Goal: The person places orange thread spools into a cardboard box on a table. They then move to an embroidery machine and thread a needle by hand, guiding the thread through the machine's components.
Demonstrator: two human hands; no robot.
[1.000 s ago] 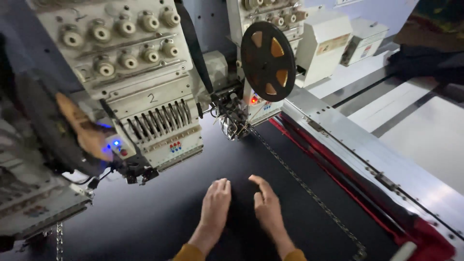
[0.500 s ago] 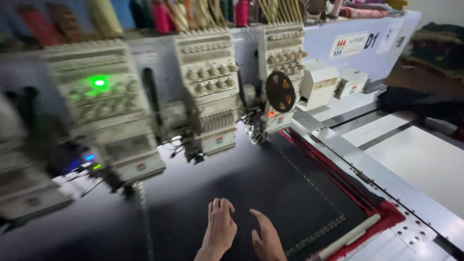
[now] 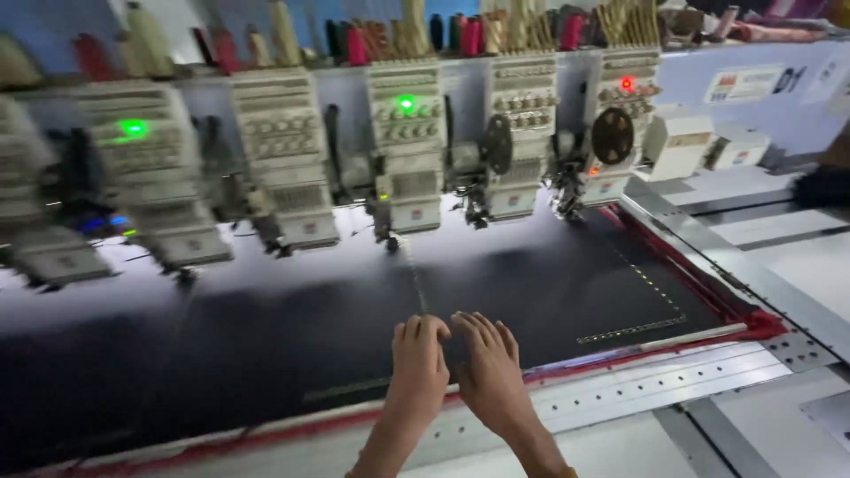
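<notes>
Both hands are seen at the lower centre of the frame, laid flat and released, palms down, on the black fabric (image 3: 549, 292). The left hand (image 3: 419, 361) and right hand (image 3: 490, 367) are placed side by side, fingers nearly touching; nothing is grasped. The fabric is stretched across the middle of the frame, bounded by a red edge (image 3: 699, 341) at lower right and a metal frame (image 3: 673, 385) below it. A row of embroidery heads (image 3: 409, 146) is ranged across the upper half, green lamps (image 3: 405, 103) lit. Thread cones (image 3: 460, 31) are lined along the top.
</notes>
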